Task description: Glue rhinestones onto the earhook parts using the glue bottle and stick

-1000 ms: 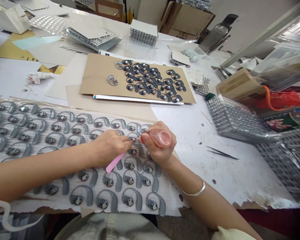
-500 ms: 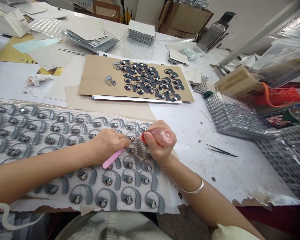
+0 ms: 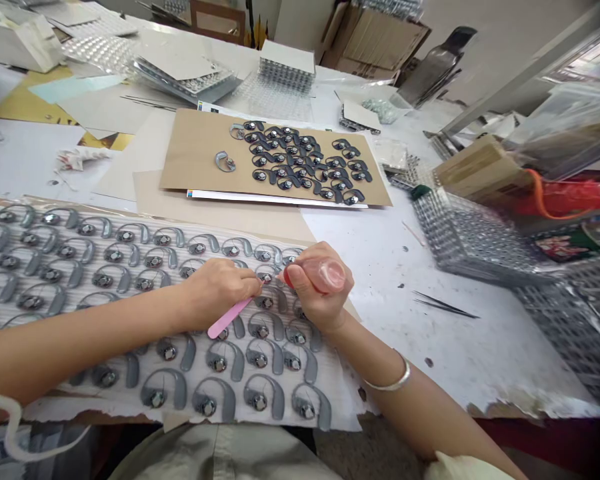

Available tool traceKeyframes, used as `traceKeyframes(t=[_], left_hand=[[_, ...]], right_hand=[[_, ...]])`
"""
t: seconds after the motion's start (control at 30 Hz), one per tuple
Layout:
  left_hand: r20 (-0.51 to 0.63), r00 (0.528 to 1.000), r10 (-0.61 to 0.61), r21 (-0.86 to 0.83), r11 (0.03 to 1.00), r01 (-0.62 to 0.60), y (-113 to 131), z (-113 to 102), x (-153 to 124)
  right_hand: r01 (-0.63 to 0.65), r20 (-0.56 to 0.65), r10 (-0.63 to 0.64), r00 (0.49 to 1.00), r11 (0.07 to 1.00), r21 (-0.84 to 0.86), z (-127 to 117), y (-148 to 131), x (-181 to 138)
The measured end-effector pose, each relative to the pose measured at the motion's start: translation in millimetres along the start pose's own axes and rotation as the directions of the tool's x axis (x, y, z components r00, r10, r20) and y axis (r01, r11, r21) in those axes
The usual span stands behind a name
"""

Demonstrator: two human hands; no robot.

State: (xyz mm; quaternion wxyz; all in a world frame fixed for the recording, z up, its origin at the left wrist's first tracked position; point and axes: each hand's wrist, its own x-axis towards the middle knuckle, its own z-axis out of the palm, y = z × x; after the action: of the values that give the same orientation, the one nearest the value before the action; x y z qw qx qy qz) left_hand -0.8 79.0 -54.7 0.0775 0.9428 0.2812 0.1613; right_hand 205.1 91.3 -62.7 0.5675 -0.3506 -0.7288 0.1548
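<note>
My left hand (image 3: 223,288) is closed on a flat pink stick (image 3: 229,320), whose rounded end points back toward me. In my right hand (image 3: 325,293) is a small squeeze bottle (image 3: 325,275) of clear red colour, tilted with its nozzle toward my left fingers. Both hands meet over one grey ear-hook earphone part (image 3: 267,274) in the rows. Several more such parts, like this ear-hook piece (image 3: 260,393), lie in rows on a white ribbed sheet (image 3: 337,400). Fine wires stick up from some of them. My fingers partly hide the parts beneath.
Behind the sheet lies a brown cardboard (image 3: 195,143) bearing dark ear-hook parts (image 3: 293,160). Black tweezers (image 3: 445,305) rest at the right. Stacked clear trays (image 3: 475,230) stand beyond, near a cardboard box (image 3: 480,167). More trays (image 3: 286,70) stand at the back.
The view has shifted very slightly. My left hand and the pink stick have moved a touch to the right; the bottle stays nearly in place.
</note>
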Motion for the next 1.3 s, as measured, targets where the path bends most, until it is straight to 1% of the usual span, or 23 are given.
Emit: traceKeyframes(t=[0.07, 0.17, 0.4, 0.63, 0.9, 1.0, 1.13, 1.3], left_hand=[[0.009, 1.000, -0.011, -0.010, 1.000, 0.011, 0, 0, 0], [-0.009, 1.000, -0.016, -0.035, 0.999, 0.015, -1, 0, 0], [-0.020, 0.998, -0.064, -0.116, 0.991, 0.062, -4, 3, 1], [-0.010, 0.994, -0.109, -0.201, 0.974, 0.105, -6, 5, 0], [0.033, 0.981, -0.190, -0.339, 0.921, 0.190, -8, -5, 4], [0.004, 0.976, -0.217, -0.398, 0.895, 0.201, -11, -6, 5], [-0.049, 0.974, -0.220, -0.481, 0.860, 0.170, -15, -4, 6], [-0.070, 0.968, -0.240, -0.503, 0.847, 0.174, -17, -2, 5]], right_hand=[[0.023, 0.004, -0.023, 1.000, 1.000, -0.013, 0, -1, 0], [0.046, 0.022, -0.046, 0.999, 0.999, -0.028, 0, -2, 0], [0.123, 0.040, -0.122, 0.992, 0.992, -0.022, 0, -3, 0], [0.131, 0.058, -0.129, 0.990, 0.991, -0.035, -1, -5, 0], [0.133, 0.067, -0.132, 0.989, 0.991, -0.019, -1, -6, -2], [0.132, 0.059, -0.131, 0.990, 0.991, -0.008, 0, -7, -2], [0.125, 0.056, -0.124, 0.991, 0.992, -0.007, 1, -9, -2], [0.121, 0.058, -0.121, 0.991, 0.993, -0.005, 2, -8, -2]])
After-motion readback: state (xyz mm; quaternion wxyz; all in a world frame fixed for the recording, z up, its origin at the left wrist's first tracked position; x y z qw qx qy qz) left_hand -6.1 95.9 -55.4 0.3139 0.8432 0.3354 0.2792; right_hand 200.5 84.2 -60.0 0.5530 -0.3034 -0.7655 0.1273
